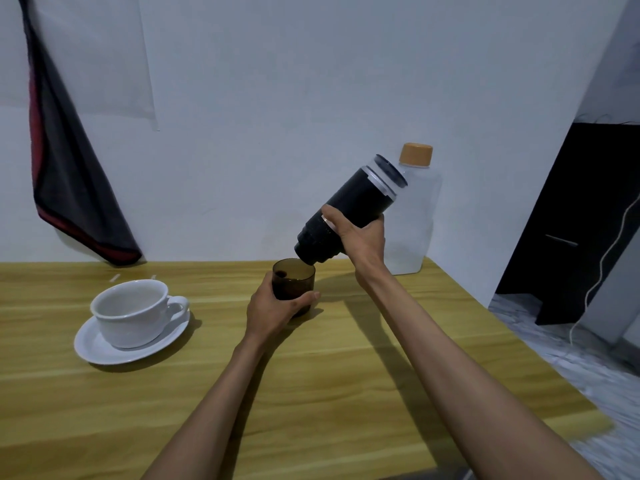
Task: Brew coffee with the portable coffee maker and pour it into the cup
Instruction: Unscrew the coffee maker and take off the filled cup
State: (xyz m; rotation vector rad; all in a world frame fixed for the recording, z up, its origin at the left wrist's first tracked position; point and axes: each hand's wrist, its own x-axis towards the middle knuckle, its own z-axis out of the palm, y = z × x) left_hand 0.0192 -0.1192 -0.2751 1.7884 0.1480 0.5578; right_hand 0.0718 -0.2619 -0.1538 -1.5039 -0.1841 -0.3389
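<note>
both hands are gripping: the right hand (360,237) is clamping the tilted black brewer (346,216), its lower end just above the brown cup (293,278), which the left hand (273,310) is wrapping on the desk (346,393). left of that hand, a white cup (133,311) is sitting on a saucer (104,348).

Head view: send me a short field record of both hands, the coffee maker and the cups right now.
left hand: holds small brown translucent cup on yellow wooden table
right hand: grips black cylindrical portable coffee maker, tilted, lower end above that cup's rim
white ceramic cup: on white saucer, left of hands, untouched
pouring stream: none visible
</note>
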